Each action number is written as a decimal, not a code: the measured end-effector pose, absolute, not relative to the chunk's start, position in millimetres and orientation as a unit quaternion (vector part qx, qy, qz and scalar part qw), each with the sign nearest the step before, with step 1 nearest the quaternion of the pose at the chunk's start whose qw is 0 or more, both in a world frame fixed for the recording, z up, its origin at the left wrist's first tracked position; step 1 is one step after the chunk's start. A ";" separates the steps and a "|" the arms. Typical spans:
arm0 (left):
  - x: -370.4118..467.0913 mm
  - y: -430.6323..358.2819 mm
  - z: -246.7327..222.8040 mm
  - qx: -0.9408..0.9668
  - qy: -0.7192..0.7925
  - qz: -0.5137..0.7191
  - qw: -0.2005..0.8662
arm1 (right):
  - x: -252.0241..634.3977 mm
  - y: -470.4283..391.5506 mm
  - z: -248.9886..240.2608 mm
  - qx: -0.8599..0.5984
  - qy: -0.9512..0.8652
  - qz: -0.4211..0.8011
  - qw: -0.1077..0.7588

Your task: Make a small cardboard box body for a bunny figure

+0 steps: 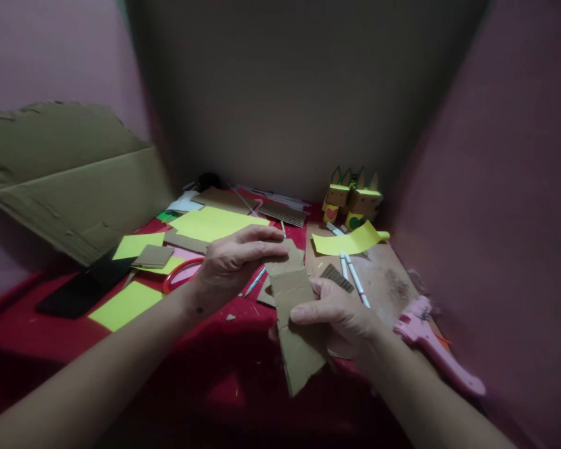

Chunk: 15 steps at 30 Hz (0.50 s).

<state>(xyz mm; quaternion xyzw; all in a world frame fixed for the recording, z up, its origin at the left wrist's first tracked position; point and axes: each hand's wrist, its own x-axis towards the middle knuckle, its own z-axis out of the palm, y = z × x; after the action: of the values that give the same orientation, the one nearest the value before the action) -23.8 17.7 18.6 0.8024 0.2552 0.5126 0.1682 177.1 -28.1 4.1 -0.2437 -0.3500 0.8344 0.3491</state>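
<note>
We hold a cardboard strip (292, 293) in the air over the near edge of the tabletop (243, 315), in the middle of the scene. Our right hand (339, 308) is closed on its right edge, thumb pressed on the upper face. Our left hand (238, 255) lies with fingers long and nearly straight at the strip's far end; its thumb is hidden, so we cannot tell whether it pinches the card or merely rests against it. Creases cross the strip, and its near end runs to a ragged slant.

We judge the step in hand to be shaping or checking this strip between both hands. The next move calls for a firm right grip while the left fingers steady or bend the far end, with pressure kept light so the creases do not tear.

To the right, the glue gun (434, 350) lies near our right forearm, and the markers (355, 280) lie on the board (393, 274) beyond the right hand, just nearer than the curled paper (348, 240). To the left are a yellow sheet (215, 223) and a red ring (171, 279), partly behind our left wrist.
</note>
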 end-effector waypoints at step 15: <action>-110.7 39.4 -11.6 0.768 0.582 0.264 0.045 | 163.6 -10.3 5.5 -0.358 -0.291 0.714 0.527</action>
<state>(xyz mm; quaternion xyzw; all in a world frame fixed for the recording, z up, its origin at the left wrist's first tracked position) -110.7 39.4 -11.6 0.7683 0.5816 0.2636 0.0445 163.6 -10.3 5.5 -0.3583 -0.2910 0.7136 0.5269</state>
